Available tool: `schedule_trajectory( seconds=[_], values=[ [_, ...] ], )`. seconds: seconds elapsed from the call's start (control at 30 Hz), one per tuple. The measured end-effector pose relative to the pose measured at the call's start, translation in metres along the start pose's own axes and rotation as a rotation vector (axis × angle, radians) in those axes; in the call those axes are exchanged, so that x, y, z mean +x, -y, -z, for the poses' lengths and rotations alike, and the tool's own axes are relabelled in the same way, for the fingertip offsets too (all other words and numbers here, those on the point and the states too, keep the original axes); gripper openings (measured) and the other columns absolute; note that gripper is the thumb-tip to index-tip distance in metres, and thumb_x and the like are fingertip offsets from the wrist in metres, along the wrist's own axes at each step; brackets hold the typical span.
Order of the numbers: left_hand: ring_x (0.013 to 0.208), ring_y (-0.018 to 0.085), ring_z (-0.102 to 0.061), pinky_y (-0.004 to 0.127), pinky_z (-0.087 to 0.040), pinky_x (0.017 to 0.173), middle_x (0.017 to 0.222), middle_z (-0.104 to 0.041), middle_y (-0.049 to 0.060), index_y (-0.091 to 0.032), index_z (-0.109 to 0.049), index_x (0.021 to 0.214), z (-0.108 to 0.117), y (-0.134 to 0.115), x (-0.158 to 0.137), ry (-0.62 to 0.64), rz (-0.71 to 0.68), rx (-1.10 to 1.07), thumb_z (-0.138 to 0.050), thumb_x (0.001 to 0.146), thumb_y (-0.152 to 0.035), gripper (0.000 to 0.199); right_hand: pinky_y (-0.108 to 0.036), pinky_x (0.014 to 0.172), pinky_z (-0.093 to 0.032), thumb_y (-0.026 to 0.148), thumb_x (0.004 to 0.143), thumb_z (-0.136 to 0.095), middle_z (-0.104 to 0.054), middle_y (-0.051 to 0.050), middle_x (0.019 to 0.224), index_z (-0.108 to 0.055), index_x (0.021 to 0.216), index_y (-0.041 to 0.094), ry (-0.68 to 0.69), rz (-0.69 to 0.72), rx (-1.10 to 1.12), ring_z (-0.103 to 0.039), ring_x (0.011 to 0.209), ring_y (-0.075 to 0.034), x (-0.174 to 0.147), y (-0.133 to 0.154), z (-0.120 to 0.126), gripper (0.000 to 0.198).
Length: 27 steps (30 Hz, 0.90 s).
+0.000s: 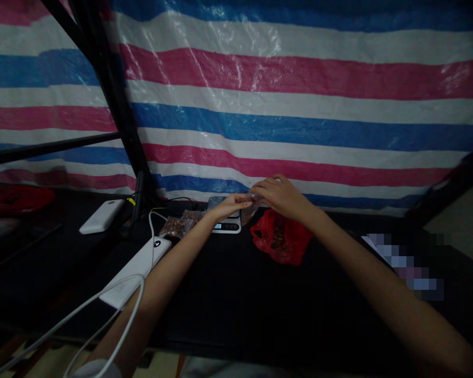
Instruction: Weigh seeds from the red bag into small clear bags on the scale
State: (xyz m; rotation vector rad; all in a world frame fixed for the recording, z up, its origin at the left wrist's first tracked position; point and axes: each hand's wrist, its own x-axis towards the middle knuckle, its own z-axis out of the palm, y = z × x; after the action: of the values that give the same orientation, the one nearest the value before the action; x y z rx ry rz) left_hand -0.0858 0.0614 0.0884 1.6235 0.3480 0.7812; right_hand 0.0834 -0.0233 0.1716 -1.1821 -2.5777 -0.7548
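Hanging from left fingers (241, 199) and right fingers (265, 186): clear bag (249, 214).

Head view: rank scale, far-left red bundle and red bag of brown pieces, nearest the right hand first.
1. Red bag: just below the right hand.
2. Scale: left of the bag.
3. Red bundle: over at the far left edge.

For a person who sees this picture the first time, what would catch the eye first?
Probably the striped sheet, filling most of the background. Then the red bag on the dark table, right of the scale. Between these, the left hand and right hand meet at a clear bag.
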Motion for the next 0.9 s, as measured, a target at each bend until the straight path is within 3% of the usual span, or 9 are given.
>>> schedule_trajectory(
  seconds=[0.2,0.43,0.53,0.63,0.7,0.8,0.9],
  values=[
    [0.092,0.021,-0.058,0.031,-0.039,0.088,0.095,-0.067,0.008,-0.012,-0.066,0.093,0.002,0.000,0.000,0.008,-0.006,0.070,-0.069,0.063,-0.042,0.042,-0.038,0.085,-0.030,0.013,0.086,-0.040,-0.058,-0.008,0.112,-0.053,0.109,0.020,-0.013,0.047,-0.069,-0.050,0.101,-0.023,0.000,0.002,-0.002,0.027],
    [0.101,0.023,-0.055,0.031,-0.039,0.087,0.113,-0.060,0.011,-0.011,-0.067,0.091,0.030,-0.016,-0.002,-0.096,-0.054,0.245,-0.062,0.069,-0.046,0.042,-0.038,0.082,-0.032,0.025,0.086,-0.043,-0.058,-0.009,0.114,-0.049,0.116,0.020,-0.124,-0.177,-0.058,-0.051,0.101,-0.024,-0.037,-0.007,-0.007,0.031],
    [0.098,0.024,-0.055,0.035,-0.039,0.087,0.104,-0.063,0.010,-0.013,-0.066,0.096,0.051,-0.013,-0.005,-0.254,-0.002,0.538,-0.062,0.068,-0.049,0.047,-0.038,0.081,-0.033,0.029,0.086,-0.043,-0.058,-0.009,0.114,-0.050,0.116,0.021,-0.120,-0.269,-0.010,-0.053,0.101,-0.024,-0.070,-0.016,-0.016,0.032],
    [0.105,0.028,-0.049,0.045,-0.027,0.097,0.103,-0.063,0.009,-0.019,-0.063,0.104,0.062,0.002,-0.007,-0.394,0.066,1.012,-0.064,0.066,-0.048,0.048,-0.039,0.081,-0.035,0.032,0.086,-0.042,-0.059,-0.008,0.113,-0.050,0.115,0.022,-0.086,-0.369,0.055,-0.054,0.101,-0.025,-0.103,-0.023,-0.031,0.032],
    [0.111,0.031,-0.043,0.053,-0.016,0.101,0.110,-0.059,0.009,-0.021,-0.061,0.108,0.062,0.016,-0.007,-0.366,0.123,1.224,-0.063,0.067,-0.049,0.049,-0.040,0.081,-0.037,0.036,0.085,-0.043,-0.060,-0.007,0.113,-0.050,0.115,0.022,-0.073,-0.441,0.106,-0.055,0.100,-0.025,-0.123,-0.027,-0.043,0.034],
    [0.118,0.035,-0.035,0.063,-0.006,0.098,0.121,-0.050,0.012,-0.023,-0.053,0.117,0.053,0.030,-0.008,-0.199,0.228,1.296,-0.058,0.069,-0.054,0.058,-0.042,0.083,-0.040,0.041,0.082,-0.047,-0.060,-0.007,0.113,-0.052,0.114,0.022,-0.098,-0.553,0.199,-0.055,0.101,-0.027,-0.148,-0.033,-0.061,0.038],
    [0.124,0.034,-0.028,0.064,-0.005,0.098,0.132,-0.038,0.014,-0.023,-0.041,0.127,0.036,0.027,-0.012,-0.199,0.156,1.325,-0.052,0.074,-0.055,0.063,-0.042,0.084,-0.042,0.044,0.078,-0.051,-0.060,-0.006,0.112,-0.054,0.112,0.023,-0.137,-0.656,0.310,-0.056,0.100,-0.027,-0.167,-0.040,-0.074,0.040]
  ],
)
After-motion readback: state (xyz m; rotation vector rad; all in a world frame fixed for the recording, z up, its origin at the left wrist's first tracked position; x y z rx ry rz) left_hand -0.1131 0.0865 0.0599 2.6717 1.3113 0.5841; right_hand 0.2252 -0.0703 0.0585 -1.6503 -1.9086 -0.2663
